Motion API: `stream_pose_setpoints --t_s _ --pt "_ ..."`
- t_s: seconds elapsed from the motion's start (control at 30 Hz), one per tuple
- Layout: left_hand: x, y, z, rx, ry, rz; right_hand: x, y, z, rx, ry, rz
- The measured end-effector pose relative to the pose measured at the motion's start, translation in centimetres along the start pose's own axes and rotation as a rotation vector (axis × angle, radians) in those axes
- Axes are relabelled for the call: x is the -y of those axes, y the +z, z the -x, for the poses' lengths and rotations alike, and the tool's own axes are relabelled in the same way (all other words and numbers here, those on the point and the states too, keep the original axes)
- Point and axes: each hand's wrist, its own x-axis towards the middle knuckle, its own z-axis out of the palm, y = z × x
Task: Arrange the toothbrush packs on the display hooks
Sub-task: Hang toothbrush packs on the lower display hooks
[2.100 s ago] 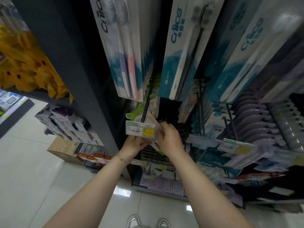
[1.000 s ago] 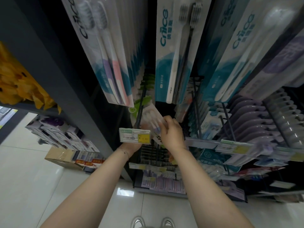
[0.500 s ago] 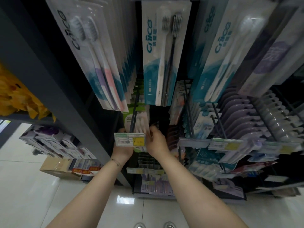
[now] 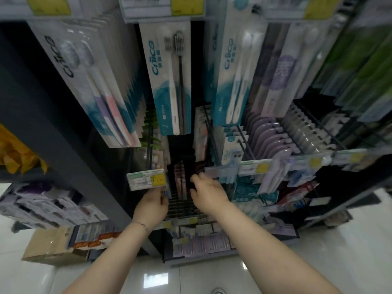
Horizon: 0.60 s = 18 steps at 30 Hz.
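Both hands had dropped off the hook (image 4: 150,143) — right hand (image 4: 209,193) loosely uncurled, empty; left hand (image 4: 151,205) grip unclear — pack (image 4: 157,160) hung just above their fingers.

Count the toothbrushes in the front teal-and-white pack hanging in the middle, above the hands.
2. In the middle pack, a white toothbrush lies on the left and a dark toothbrush beside it on the right. Anything behind this pack is hidden.

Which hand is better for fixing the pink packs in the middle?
Right, probably: the right hand hovers beside the pink packs and looks free; the left hand sits under the price tag.
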Motion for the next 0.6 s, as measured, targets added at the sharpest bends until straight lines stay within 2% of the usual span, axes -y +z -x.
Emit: stream_pose_setpoints --t_s 0.23,0.47,0.6 --pt "-4.5 2.3 1.0 0.087 0.287 -0.214 -3.4 -2.8 3.6 -0.020 0.059 0.096" --pt "-10.3 6.3 1.9 0.093 0.377 -0.354 -9.4 -5.0 7.6 -0.051 0.108 0.084" --pt "-14.7 9.4 2.7 0.068 0.398 -0.354 -14.0 -7.2 9.7 -0.081 0.137 0.025"
